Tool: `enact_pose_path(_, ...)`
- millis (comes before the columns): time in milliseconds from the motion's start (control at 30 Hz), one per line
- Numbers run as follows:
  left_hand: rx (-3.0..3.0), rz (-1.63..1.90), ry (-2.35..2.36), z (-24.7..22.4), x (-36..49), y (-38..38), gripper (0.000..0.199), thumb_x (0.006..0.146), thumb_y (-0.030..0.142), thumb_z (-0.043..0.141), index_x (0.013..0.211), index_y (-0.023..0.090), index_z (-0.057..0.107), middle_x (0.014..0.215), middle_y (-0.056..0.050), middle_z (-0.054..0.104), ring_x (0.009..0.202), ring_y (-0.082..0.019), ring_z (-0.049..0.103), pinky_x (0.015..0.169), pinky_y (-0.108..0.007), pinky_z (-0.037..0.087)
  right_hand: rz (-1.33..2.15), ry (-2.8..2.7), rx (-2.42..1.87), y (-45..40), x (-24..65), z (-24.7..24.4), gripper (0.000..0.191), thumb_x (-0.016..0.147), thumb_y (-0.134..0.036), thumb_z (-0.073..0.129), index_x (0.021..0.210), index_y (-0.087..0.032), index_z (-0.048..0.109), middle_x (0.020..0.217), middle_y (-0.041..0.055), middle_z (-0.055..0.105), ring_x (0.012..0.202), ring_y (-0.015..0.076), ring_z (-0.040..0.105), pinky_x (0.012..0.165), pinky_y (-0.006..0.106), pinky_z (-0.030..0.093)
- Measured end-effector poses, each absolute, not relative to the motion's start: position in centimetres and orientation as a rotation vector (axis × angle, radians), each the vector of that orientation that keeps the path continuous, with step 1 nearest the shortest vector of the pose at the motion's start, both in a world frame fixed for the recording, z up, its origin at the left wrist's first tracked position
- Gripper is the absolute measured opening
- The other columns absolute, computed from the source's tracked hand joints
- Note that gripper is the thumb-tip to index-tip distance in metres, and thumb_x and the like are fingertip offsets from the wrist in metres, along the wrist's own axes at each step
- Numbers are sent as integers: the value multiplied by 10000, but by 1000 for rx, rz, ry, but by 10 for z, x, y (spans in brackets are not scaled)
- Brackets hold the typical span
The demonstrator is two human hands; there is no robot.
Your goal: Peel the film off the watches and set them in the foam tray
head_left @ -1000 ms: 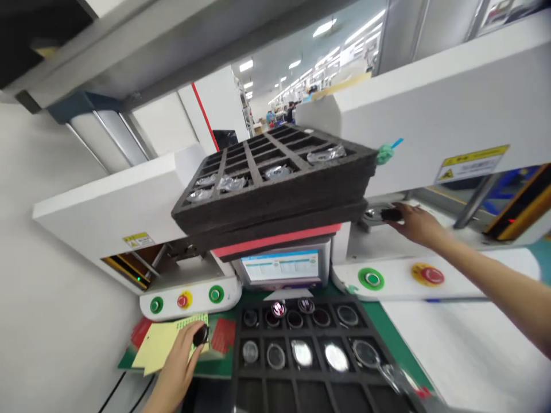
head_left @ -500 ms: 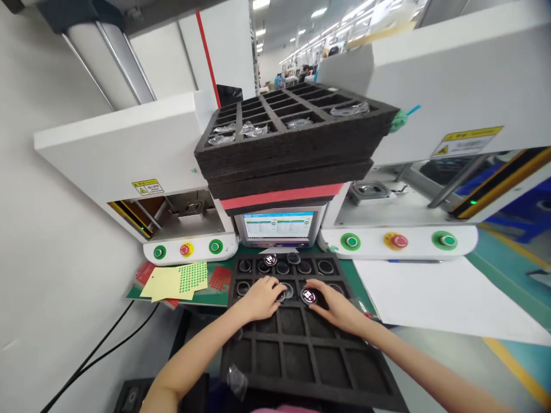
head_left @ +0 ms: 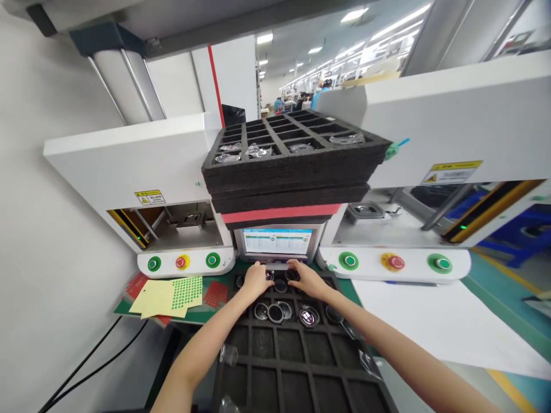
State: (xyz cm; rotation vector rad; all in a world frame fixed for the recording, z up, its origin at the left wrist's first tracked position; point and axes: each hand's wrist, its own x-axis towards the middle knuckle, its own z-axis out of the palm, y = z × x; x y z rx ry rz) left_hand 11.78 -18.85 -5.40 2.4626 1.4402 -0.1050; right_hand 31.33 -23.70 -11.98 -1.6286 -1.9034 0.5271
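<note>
My left hand (head_left: 257,279) is at the far row of a black foam tray (head_left: 267,367), thumb and fingers closed around a small round display (head_left: 268,276) with lit white marks. Beside it, my right hand (head_left: 310,280) has thumb and fingers on either side of a dark round disc (head_left: 293,276), partly covered by the fingers. Between the hands lies another dark disc (head_left: 280,285). In the row nearer me, a second lit round display (head_left: 308,315) rests in a cell. A dark disc (head_left: 275,313) leans over a clear-rimmed ring (head_left: 285,310) there.
Stacked foam trays (head_left: 293,166) rise above a monitor (head_left: 278,241). White press machines with green and red buttons (head_left: 395,262) flank it. Yellow sticker sheets (head_left: 167,295) lie left, white paper (head_left: 396,315) right. Clear film scraps (head_left: 229,354) cling to the tray.
Both hands have moved from the second row to the far row. The lit display under my right hand and the dark disc under my left were let go in the tray. The view tilted up.
</note>
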Motion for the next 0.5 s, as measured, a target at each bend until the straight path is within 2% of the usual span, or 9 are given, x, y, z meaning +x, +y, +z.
enact_pose_path(267,2455,-55,1357,-56,125,-190,293,923,319,632,1155,142,621,1231,-100,617,1121,-242,607,959,-468,518,568,-1850,-1679,-235,318,-124,340,966,-357,616,1233,-149,578,1187,92,607,1035,224,624,901,438,542)
enact_pose_path(400,2380,21,1304,-50,97,-188,270,924,348,632,1091,136,645,1121,-80,663,1022,-209,646,900,-424,550,572,-1845,-1695,-241,318,-132,350,965,-359,616,1245,-153,572,1198,94,603,1052,231,618,917,451,535)
enact_pose_path(500,2320,181,1389,-27,49,-166,293,927,369,627,1105,137,644,1086,-70,676,952,-188,663,853,-390,567,567,-1851,-1696,-244,320,-139,359,964,-367,617,1250,-156,570,1190,94,607,1056,235,619,923,457,533)
